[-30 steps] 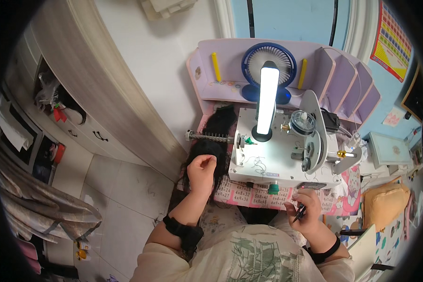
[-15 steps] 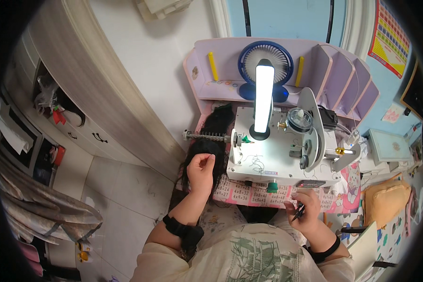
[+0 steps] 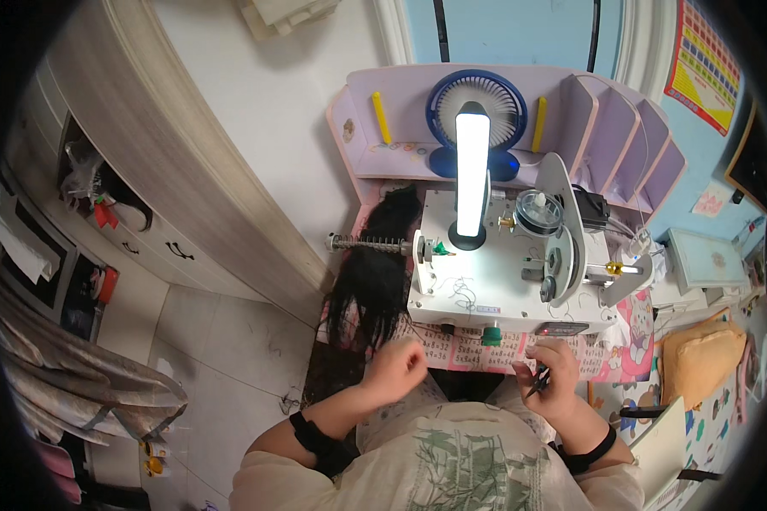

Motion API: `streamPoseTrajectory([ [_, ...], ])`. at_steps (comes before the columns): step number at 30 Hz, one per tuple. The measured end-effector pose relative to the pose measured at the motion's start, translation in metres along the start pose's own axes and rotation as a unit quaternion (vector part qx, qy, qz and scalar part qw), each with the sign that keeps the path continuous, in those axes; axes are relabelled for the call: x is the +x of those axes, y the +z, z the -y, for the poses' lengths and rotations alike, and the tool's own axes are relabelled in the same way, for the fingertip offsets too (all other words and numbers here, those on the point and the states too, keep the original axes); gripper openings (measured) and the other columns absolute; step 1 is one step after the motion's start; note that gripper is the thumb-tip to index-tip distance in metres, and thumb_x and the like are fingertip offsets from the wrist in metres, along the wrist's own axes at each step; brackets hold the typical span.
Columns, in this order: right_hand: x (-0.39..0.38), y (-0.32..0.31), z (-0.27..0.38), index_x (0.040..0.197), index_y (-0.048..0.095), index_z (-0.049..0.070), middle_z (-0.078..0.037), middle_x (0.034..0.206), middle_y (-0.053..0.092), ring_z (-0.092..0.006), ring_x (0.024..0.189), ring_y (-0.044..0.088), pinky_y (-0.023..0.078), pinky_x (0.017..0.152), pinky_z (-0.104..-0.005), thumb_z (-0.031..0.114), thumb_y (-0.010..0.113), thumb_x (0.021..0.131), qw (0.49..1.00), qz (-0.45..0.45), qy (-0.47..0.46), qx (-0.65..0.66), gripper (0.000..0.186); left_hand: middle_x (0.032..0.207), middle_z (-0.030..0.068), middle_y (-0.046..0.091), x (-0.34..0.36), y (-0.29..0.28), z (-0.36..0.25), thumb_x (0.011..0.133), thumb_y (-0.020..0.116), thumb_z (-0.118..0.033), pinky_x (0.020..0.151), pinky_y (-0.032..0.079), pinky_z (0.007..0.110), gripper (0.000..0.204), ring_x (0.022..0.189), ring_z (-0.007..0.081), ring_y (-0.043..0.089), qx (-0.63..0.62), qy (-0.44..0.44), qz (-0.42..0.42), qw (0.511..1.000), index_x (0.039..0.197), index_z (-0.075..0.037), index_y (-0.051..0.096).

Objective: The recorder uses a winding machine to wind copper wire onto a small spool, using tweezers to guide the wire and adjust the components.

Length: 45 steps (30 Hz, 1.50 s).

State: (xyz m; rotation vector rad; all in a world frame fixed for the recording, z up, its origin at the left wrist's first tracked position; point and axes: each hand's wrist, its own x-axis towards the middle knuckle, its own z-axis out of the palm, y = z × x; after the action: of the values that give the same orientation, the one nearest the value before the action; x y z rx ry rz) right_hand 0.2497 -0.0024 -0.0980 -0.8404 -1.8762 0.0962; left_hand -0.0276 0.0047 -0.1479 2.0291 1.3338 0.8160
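Note:
My left hand (image 3: 395, 371) is closed in a pinch in front of the table's near edge, apart from the black hair; whatever its fingers hold is too small to make out. The bundle of long black hair (image 3: 369, 289) lies on the table left of a white tabletop machine (image 3: 452, 294), beneath its spring-wound rod (image 3: 371, 244). A green piece (image 3: 441, 249) sits at the rod's inner end. My right hand (image 3: 559, 375), near the machine's front right corner, is closed round a small dark pointed tool (image 3: 539, 382), partly hidden by the fingers.
A bright lamp (image 3: 472, 170) stands over the machine, with a blue fan (image 3: 477, 111) behind it on a lilac shelf (image 3: 400, 162). A clear-lidded spool (image 3: 539, 211) and a wheel plate are on its right. Loose dark strands lie on the machine top. An orange cushion (image 3: 703, 362) is at right.
My left hand has come off the black hair, moving toward me and slightly right. My right hand stays nearly still with its tool. The whole view has shifted slightly.

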Motion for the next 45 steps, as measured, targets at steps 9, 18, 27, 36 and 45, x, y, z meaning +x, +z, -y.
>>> streamPoseTrajectory([
  [9, 0.030, 0.008, 0.012, 0.101, 0.061, 0.004, -0.011, 0.090, 0.062, -0.0266, 0.076, 0.059, 0.047, 0.065, -0.0324, 0.001, 0.073, 0.069, 0.973, 0.115, 0.165, 0.110, 0.035, 0.089, 0.0050, 0.061, 0.027, -0.027, -0.049, 0.090, 0.058, -0.003, 0.070, 0.049, 0.022, 0.008, 0.076, 0.0091, 0.059, -0.441, -0.030, 0.158, 0.883, 0.095, 0.000, 0.054],
  [18, 0.035, 0.030, 0.016, 0.088, 0.066, 0.003, -0.001, 0.075, 0.062, -0.0077, 0.067, 0.050, 0.041, 0.060, -0.0239, 0.010, 0.071, 0.082, 0.854, 0.175, 0.326, 0.364, 0.010, 0.088, 0.0071, 0.061, 0.040, -0.039, -0.068, 0.090, 0.059, -0.002, 0.071, 0.049, 0.025, 0.007, 0.077, 0.0115, 0.059, -0.494, -0.026, 0.186, 0.849, 0.094, 0.000, 0.054],
  [27, 0.042, 0.032, 0.015, 0.086, 0.064, 0.003, -0.001, 0.074, 0.060, -0.0076, 0.065, 0.050, 0.041, 0.058, -0.0238, 0.007, 0.069, 0.080, 0.884, 0.169, 0.268, 0.342, 0.008, 0.086, 0.0105, 0.062, 0.037, -0.041, -0.064, 0.088, 0.060, 0.000, 0.069, 0.051, 0.029, 0.009, 0.075, 0.0173, 0.061, -0.533, -0.059, 0.180, 0.825, 0.095, 0.001, 0.054],
  [36, 0.049, 0.031, 0.022, 0.091, 0.066, 0.005, -0.008, 0.079, 0.062, -0.0193, 0.067, 0.060, 0.045, 0.059, -0.0275, 0.003, 0.071, 0.074, 0.932, 0.172, 0.177, 0.264, 0.017, 0.085, 0.0079, 0.061, 0.038, -0.040, -0.064, 0.091, 0.058, -0.005, 0.070, 0.049, 0.025, 0.011, 0.076, 0.0141, 0.059, -0.581, -0.053, 0.160, 0.796, 0.100, 0.000, 0.054],
  [45, 0.051, 0.031, 0.025, 0.087, 0.063, 0.005, -0.006, 0.078, 0.061, -0.0166, 0.067, 0.059, 0.045, 0.057, -0.0269, 0.003, 0.070, 0.075, 0.915, 0.179, 0.209, 0.297, 0.013, 0.087, 0.0077, 0.060, 0.036, -0.041, -0.065, 0.089, 0.058, 0.001, 0.069, 0.049, 0.026, 0.017, 0.077, 0.0140, 0.059, -0.556, -0.041, 0.161, 0.815, 0.104, -0.002, 0.052],
])
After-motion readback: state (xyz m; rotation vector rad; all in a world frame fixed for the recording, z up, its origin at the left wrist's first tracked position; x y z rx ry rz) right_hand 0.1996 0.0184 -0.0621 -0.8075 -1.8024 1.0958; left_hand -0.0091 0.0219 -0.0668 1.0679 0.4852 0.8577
